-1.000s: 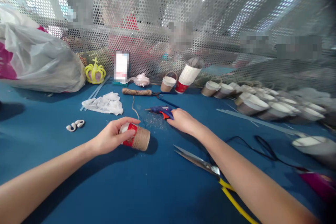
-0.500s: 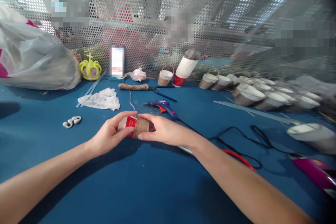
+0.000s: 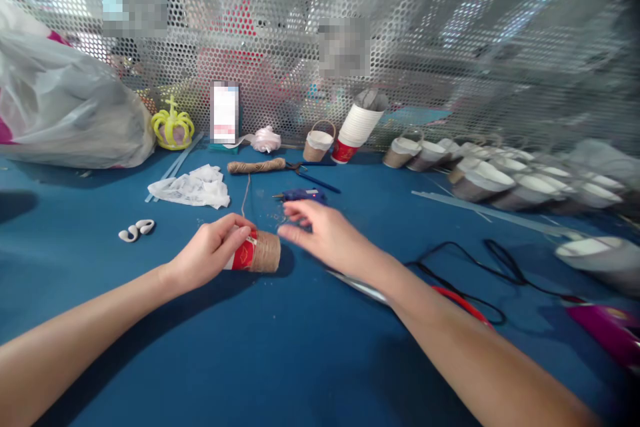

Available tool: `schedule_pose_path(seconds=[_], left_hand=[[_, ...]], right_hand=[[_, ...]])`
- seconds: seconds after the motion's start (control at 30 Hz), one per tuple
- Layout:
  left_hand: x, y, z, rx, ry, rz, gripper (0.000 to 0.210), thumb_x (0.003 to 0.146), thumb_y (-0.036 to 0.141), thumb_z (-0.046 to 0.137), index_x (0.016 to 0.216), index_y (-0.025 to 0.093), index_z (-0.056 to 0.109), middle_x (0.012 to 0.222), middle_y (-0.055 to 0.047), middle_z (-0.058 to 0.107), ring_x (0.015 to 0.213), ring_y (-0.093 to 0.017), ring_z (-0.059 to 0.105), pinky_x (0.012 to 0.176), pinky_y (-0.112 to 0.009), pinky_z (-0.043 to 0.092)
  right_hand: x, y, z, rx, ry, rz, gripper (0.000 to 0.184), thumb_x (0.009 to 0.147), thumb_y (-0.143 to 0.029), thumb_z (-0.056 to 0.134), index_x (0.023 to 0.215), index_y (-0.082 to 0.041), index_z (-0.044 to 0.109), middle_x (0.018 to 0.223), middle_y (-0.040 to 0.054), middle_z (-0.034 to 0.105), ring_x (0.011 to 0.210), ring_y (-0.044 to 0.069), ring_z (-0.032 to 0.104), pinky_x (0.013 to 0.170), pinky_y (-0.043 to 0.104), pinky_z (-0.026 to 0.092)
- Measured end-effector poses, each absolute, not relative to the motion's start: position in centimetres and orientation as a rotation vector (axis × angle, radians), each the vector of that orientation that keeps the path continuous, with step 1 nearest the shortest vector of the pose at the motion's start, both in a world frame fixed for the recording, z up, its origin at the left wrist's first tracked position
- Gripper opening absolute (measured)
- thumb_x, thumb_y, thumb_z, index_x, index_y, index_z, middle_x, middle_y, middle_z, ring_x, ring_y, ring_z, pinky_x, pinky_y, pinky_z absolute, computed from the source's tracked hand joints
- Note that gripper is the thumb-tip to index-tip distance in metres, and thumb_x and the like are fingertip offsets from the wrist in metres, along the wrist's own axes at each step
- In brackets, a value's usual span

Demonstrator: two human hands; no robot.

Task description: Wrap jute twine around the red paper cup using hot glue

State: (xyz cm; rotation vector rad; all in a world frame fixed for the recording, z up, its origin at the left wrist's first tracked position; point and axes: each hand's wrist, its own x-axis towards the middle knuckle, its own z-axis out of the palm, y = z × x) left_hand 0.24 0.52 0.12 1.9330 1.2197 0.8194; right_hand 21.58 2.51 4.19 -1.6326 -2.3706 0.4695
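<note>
1. Left fingers (image 3: 233, 222) are closed around the red cup (image 3: 244, 256), which lies sideways in their grip.
2. Right fingers (image 3: 299, 236) are empty and loosely spread, just right of the cup's string-wrapped end.
3. The cup looks like paper: light, easily dented, so best held gently.
4. Its string (image 3: 267, 253), right of the left fingers, probably grips better than the smooth red wall.

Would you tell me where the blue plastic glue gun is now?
In the head view, the glue gun lies just left of centre, partly behind the right hand, on the near side of the blue-handled metal pliers.
</note>
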Motion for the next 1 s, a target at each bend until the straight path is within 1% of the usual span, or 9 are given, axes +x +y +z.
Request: schedule_pose_path(seconds=[0.13, 0.2, 0.3, 0.47, 0.57, 0.63, 0.7, 0.87, 1.0], left_hand=[[0.2, 0.4, 0.0, 1.924, 1.255, 0.783, 0.031, 0.089, 0.039, 0.037, 0.097, 0.015, 0.056, 0.071, 0.0, 0.061, 0.06, -0.012, 0.051, 0.056, -0.021, 0.041], [0.2, 0.4, 0.0, 1.936, 1.265, 0.791, 0.031, 0.089, 0.039, 0.037, 0.096, 0.015, 0.055, 0.068, 0.001, 0.06, 0.058, -0.011, 0.049, 0.054, -0.021, 0.04], [0.3, 0.3, 0.1, 1.951, 1.269, 0.815, 0.029, 0.089, 0.038, 0.038, 0.094, 0.015, 0.054, 0.064, 0.002, 0.058, 0.056, -0.011, 0.048, 0.053, -0.02, 0.039], [0.2, 0.3, 0.1, 1.994, 1.255, 0.837, 0.028, 0.09, 0.035, 0.035, 0.092, 0.015, 0.054, 0.064, 0.002, 0.057, 0.055, -0.01, 0.049, 0.051, -0.02, 0.037], [0.2, 0.3, 0.2, 2.025, 1.241, 0.846, 0.026, 0.091, 0.033, 0.035, 0.09, 0.015, 0.053, 0.066, 0.001, 0.059, 0.056, -0.01, 0.05, 0.052, -0.019, 0.038], [0.2, 0.3, 0.2, 2.029, 1.241, 0.852, 0.025, 0.091, 0.033, 0.034, 0.089, 0.015, 0.052, 0.065, 0.001, 0.059, 0.056, -0.01, 0.051, 0.052, -0.019, 0.038], [0.1, 0.4, 0.3, 2.035, 1.244, 0.852, 0.025, 0.091, 0.032, 0.034, 0.089, 0.015, 0.052, 0.064, 0.002, 0.059, 0.055, -0.01, 0.051, 0.052, -0.02, 0.038], [0.0, 0.4, 0.3, 2.038, 1.238, 0.85, 0.022, 0.091, 0.032, 0.035, 0.089, 0.016, 0.05, 0.059, 0.003, 0.057, 0.051, -0.009, 0.048, 0.05, -0.019, 0.037], [0.1, 0.4, 0.4, 2.058, 1.205, 0.861, 0.02, 0.091, 0.029, 0.035, 0.09, 0.016, 0.05, 0.058, 0.004, 0.055, 0.047, -0.008, 0.044, 0.046, -0.018, 0.034]], right_hand=[[24.3, 5.6, 3.8, -1.991, -2.182, 0.245, 0.028, 0.086, -0.028, 0.052, 0.103, -0.008, 0.06, 0.108, 0.02, 0.061, 0.105, 0.03, 0.056, 0.091, 0.043, 0.042], [25.2, 6.7, 2.9, -2.097, -2.161, 0.287, 0.022, 0.082, -0.026, 0.058, 0.096, -0.01, 0.063, 0.103, 0.0164, 0.062, 0.1, 0.027, 0.058, 0.087, 0.042, 0.045], [25.4, 7.6, 1.6, -2.173, -2.095, 0.348, 0.027, 0.086, -0.03, 0.055, 0.108, -0.015, 0.057, 0.112, 0.0089, 0.058, 0.097, 0.02, 0.058, 0.082, 0.041, 0.048], [25.0, 6.8, 2.6, -2.087, -1.921, 0.456, 0.037, 0.079, -0.016, 0.06, 0.113, -0.007, 0.049, 0.105, 0.0157, 0.062, 0.092, 0.022, 0.061, 0.081, 0.038, 0.049], [25.1, 4.7, 4.5, -1.907, -1.905, 0.629, 0.036, 0.08, -0.019, 0.056, 0.114, -0.014, 0.045, 0.096, 0.0073, 0.066, 0.075, 0.015, 0.065, 0.07, 0.028, 0.052], [25.1, 2.7, 5.6, -1.694, -1.866, 0.974, 0.019, 0.082, -0.028, 0.055, 0.095, -0.014, 0.053, 0.076, 0.0041, 0.066, 0.062, 0.013, 0.064, 0.061, 0.026, 0.052], [24.8, 0.8, 6.2, -1.544, -1.834, 1.191, 0.019, 0.078, -0.033, 0.057, 0.081, -0.015, 0.054, 0.064, 0.0018, 0.062, 0.053, 0.013, 0.062, 0.055, 0.025, 0.051], [23.6, -2.3, 6.3, -1.556, -1.833, 1.169, 0.014, 0.076, -0.032, 0.056, 0.077, -0.017, 0.055, 0.055, -0.0027, 0.055, 0.041, 0.009, 0.049, 0.04, 0.022, 0.042], [23.4, -2.7, 6.1, -1.537, -2.008, 1.089, 0.023, 0.079, -0.036, 0.054, 0.062, -0.02, 0.049, 0.041, -0.0064, 0.044, 0.036, 0.009, 0.044, 0.039, 0.022, 0.038]])
